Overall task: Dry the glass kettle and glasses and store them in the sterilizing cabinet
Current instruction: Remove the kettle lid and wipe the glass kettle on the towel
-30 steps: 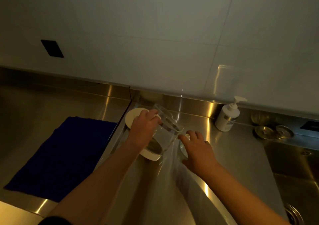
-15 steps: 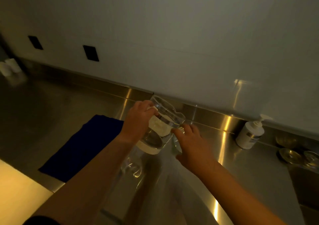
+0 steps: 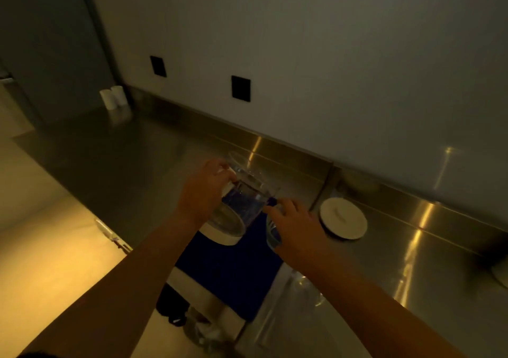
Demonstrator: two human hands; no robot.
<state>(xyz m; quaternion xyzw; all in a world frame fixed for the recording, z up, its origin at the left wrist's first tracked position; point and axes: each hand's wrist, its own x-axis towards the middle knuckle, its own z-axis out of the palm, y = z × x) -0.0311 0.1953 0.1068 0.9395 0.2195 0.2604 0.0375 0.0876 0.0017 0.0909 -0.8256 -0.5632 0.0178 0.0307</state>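
My left hand (image 3: 204, 195) grips the clear glass kettle (image 3: 242, 203) near its rim and holds it tilted in the air. The kettle hangs over the far end of a dark blue towel (image 3: 228, 269) spread on the steel counter (image 3: 110, 160). Just to its right, my right hand (image 3: 295, 227) grips a small clear glass (image 3: 271, 235) from above, also over the towel. Most of that glass is hidden by my fingers. The kettle's round white base (image 3: 343, 219) lies empty on the counter to the right.
Another clear glass (image 3: 309, 289) shows faintly on the counter by my right forearm. Two white cups (image 3: 112, 98) stand in the far left corner. Black sockets (image 3: 240, 88) sit in the wall. The counter's front edge (image 3: 112, 236) runs close on the left.
Both hands have moved left, carrying the kettle off its white base and the glass along with it, until both are over the blue towel. My view has swung left too.
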